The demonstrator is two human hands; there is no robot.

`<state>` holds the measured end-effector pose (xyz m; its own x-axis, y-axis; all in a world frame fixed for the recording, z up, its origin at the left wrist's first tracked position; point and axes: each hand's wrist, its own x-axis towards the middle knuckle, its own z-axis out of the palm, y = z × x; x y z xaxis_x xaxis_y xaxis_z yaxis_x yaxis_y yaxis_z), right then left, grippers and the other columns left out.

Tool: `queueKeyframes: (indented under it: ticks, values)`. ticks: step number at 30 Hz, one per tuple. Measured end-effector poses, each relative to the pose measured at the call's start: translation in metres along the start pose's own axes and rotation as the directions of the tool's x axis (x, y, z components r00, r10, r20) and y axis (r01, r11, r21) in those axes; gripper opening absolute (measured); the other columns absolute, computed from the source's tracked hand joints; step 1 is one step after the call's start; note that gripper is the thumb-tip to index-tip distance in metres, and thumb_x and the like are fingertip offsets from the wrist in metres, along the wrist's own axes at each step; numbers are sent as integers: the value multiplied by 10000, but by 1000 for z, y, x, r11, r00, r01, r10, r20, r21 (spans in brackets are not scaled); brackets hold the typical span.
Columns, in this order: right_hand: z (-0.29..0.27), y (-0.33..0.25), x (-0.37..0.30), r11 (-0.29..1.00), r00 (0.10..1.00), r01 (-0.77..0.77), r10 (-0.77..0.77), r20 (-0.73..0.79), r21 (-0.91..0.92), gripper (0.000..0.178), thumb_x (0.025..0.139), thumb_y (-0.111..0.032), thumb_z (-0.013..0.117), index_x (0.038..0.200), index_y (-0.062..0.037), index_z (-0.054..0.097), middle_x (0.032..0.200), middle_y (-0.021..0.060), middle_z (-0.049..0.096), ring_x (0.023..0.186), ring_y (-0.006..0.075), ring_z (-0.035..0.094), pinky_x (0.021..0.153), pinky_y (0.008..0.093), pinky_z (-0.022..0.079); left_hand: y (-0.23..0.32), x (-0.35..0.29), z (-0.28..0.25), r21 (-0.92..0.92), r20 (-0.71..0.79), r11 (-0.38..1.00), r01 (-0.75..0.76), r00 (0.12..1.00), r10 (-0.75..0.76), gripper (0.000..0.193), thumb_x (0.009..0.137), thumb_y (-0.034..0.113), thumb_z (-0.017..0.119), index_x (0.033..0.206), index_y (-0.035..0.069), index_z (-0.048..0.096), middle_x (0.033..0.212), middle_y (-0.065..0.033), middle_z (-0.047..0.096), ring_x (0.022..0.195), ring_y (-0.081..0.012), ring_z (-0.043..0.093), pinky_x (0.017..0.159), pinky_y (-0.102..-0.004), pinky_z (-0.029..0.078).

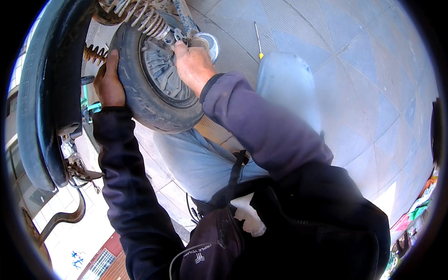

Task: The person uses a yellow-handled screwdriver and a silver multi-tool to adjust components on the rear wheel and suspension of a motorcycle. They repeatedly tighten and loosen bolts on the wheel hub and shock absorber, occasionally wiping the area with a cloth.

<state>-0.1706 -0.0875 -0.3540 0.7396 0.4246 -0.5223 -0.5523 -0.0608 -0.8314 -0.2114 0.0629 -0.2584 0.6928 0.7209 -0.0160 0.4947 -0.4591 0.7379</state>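
Note:
A scooter-type wheel [161, 74] with a worn black tyre and a dusty grey hub stands upright between my knees. My left hand [110, 84] grips the tyre's left side, thumb along the tread, other fingers mostly hidden. Closed at the hub's upper right is my right hand [193, 65], beside a small shiny metal piece [178, 34]. What its fingers pinch is hidden by the hand. Just above is a shock absorber [154, 25] with a dirty coil spring. A round silver part [209, 44] sits right of my right hand, below a scuffed metal arm [185, 17].
A screwdriver [259, 43] with a yellow handle lies on the paving [364, 88], beyond my right knee. The long black vehicle body [51, 93] rises along the left, with a rusty spring [95, 54] near my left hand. A bent metal bar [65, 217] juts out lower left.

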Motion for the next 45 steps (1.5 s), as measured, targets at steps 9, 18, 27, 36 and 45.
queueKeyframes:
  ticks: [9,18,27,36,45]
  values:
    - [-1,-10,-4,998,998,-53,52,-31,-19,557,946,-399,387,963,101,631,1021,327,596,1033,449,555,922,448,407,-1,2,-2,50,-19,998,-30,999,31,506,897,355,565,1165,-73,586,1104,-134,626,960,-190,569,899,-287,416]
    - [5,-5,-2,996,996,-66,70,-50,66,555,944,-396,397,918,107,630,983,332,601,1000,451,565,900,444,415,-3,3,-1,34,-5,999,-21,1000,21,521,895,374,567,1145,-82,593,1080,-142,629,931,-199,569,872,-291,421]
    - [-3,4,5,998,996,-55,58,-74,40,538,933,-394,419,913,97,638,988,330,599,1007,461,556,892,449,416,2,0,0,15,3,1000,2,1000,-3,536,894,385,566,1150,-85,586,1071,-141,632,916,-199,575,867,-291,426]
    - [-23,0,3,988,985,134,-143,-102,-82,516,924,-374,425,870,98,628,931,336,593,953,474,557,864,474,418,4,0,0,49,2,999,-8,1000,7,519,896,373,566,1142,-83,591,1073,-133,635,924,-183,578,868,-279,432]
    - [-24,5,3,952,984,169,-146,107,-257,580,939,-419,379,886,97,637,943,314,606,952,453,566,871,471,412,0,1,-1,35,-2,999,-19,1000,19,527,894,382,560,1144,-81,592,1075,-137,637,923,-187,579,873,-283,427]
